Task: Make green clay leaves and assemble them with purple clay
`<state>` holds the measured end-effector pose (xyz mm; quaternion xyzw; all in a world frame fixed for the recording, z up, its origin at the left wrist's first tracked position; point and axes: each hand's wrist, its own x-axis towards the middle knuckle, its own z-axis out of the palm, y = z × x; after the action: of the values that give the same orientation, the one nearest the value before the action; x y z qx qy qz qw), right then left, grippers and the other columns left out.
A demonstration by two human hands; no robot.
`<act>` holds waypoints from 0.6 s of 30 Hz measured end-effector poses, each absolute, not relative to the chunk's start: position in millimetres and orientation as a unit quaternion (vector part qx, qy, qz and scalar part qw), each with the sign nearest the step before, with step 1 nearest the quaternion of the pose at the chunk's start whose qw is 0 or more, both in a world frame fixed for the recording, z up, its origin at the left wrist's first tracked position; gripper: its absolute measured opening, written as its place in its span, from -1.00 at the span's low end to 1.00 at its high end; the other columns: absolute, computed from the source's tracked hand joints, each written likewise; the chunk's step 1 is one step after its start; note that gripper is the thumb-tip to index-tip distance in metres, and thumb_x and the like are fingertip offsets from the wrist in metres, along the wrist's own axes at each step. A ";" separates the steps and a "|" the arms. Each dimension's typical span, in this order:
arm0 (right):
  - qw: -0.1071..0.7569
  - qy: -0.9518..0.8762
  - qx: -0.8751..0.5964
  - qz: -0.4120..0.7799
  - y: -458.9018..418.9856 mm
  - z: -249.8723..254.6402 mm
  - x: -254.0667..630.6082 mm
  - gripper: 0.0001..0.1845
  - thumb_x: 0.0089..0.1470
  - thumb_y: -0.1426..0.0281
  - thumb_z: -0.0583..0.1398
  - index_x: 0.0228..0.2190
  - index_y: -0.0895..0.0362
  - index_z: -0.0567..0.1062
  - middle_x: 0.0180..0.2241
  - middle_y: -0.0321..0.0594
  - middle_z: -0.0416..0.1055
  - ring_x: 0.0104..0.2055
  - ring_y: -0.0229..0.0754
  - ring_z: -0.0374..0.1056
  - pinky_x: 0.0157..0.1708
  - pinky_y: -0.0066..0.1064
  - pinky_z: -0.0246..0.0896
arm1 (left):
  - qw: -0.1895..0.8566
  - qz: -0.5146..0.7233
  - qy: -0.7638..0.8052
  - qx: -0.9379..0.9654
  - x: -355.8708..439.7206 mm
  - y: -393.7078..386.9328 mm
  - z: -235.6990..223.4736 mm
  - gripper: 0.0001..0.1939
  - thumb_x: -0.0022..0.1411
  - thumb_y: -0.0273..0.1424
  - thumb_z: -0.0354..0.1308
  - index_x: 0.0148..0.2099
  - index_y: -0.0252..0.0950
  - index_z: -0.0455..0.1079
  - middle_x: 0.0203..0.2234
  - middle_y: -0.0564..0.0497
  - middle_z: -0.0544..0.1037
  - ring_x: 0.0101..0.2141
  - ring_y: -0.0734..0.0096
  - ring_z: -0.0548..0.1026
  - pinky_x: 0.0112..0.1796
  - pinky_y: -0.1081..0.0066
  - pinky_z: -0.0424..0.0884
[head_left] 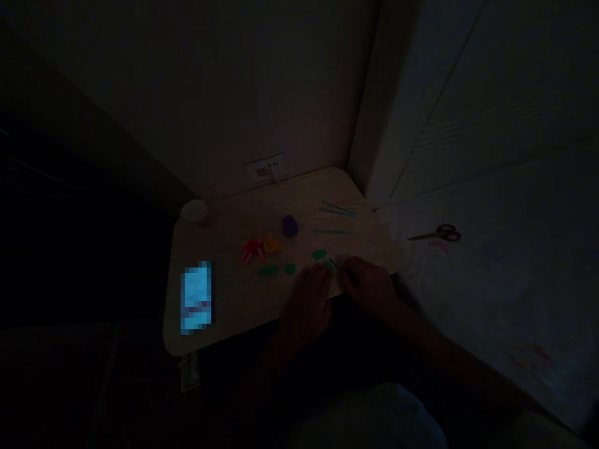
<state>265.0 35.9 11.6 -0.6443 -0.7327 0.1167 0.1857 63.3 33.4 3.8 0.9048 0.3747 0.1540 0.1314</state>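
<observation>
In the dim head view, my left hand (311, 296) rests on the small table with its fingers stretched out, their tips at a light green piece (329, 266). Closed beside it, my right hand (367, 280) pinches a thin blue-green stick (335, 264) whose tip meets that piece. Just beyond the fingers lies a flat green oval (319, 254). Two more green pieces, a long one (269, 270) and a rounder one (290, 268), sit left of my left hand. What the pieces are made of is hard to tell in this light.
Farther back lie a purple lump (290, 226), an orange piece (272, 246), a red piece with pink prongs (253, 249) and thin blue sticks (337, 211). A lit phone (196, 298) is at left, a white round object (194, 211) behind. Scissors (440, 233) lie to the right.
</observation>
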 end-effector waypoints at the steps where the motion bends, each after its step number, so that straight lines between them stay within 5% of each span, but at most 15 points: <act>1: 0.185 -0.735 -0.641 0.117 35.6 11.5 263.0 -0.79 0.32 0.34 0.09 -0.30 0.10 0.49 -0.32 -0.14 0.56 -0.36 -0.12 0.44 -0.39 -0.35 0.08 | 0.129 0.149 0.371 0.907 63.7 34.0 3.7 -0.28 0.30 -0.52 0.07 0.47 -0.37 0.04 0.38 -0.28 0.25 0.40 -0.05 0.17 0.37 -0.11 0.16; 18: 0.222 -0.700 -0.670 0.110 46.0 19.5 282.7 -0.74 0.31 0.37 0.09 -0.29 0.13 0.57 -0.27 -0.06 0.60 -0.24 -0.01 0.47 -0.24 -0.27 0.21 | 0.105 0.109 0.389 0.909 67.8 33.8 9.3 -0.24 0.30 -0.42 0.15 0.49 -0.33 0.04 0.45 -0.19 0.14 0.44 -0.08 0.04 0.39 -0.12 0.03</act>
<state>282.7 46.0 19.5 -0.6700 -0.6999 0.1100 0.2216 67.8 33.8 9.3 0.9087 0.3889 0.1093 0.1054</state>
